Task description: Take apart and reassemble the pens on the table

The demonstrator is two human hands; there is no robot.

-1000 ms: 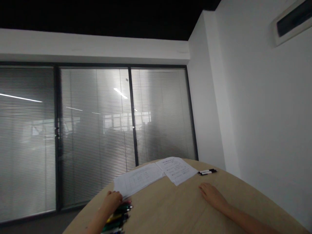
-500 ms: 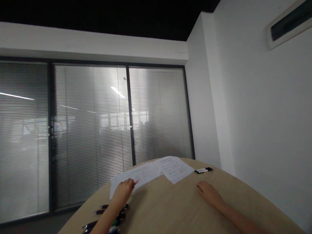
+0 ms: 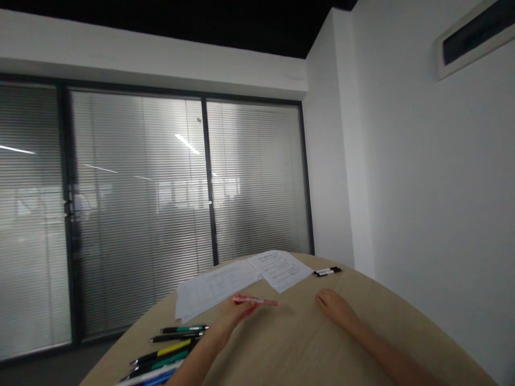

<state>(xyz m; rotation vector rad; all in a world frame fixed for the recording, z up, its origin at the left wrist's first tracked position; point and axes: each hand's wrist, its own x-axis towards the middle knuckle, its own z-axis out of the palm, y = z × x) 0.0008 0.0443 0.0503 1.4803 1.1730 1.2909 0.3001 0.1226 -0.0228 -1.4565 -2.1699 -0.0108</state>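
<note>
A pink pen (image 3: 267, 302) is gripped in my left hand (image 3: 237, 310), its length pointing right above the table. Behind that hand lie white printed papers: one sheet (image 3: 209, 287) at the left and another (image 3: 279, 271) overlapping toward the right. My right hand (image 3: 333, 304) rests on the tabletop with its fingers curled in and nothing visible in them. Just beyond it, black-and-white markers (image 3: 328, 272) lie side by side. Beside my left forearm several pens are laid out, among them a yellow and black pen (image 3: 164, 351) and a green pen (image 3: 185, 328).
The round wooden table (image 3: 289, 343) curves away on both sides. Past its far edge stands a glass partition with blinds (image 3: 257, 182). A white wall (image 3: 434, 193) rises on the right, carrying a wall-mounted unit (image 3: 475, 37) high up.
My left hand has moved right, away from the left paper, and the pink pen has swung to lie more level. More of the pens beside the forearm show. My right hand stays on the table.
</note>
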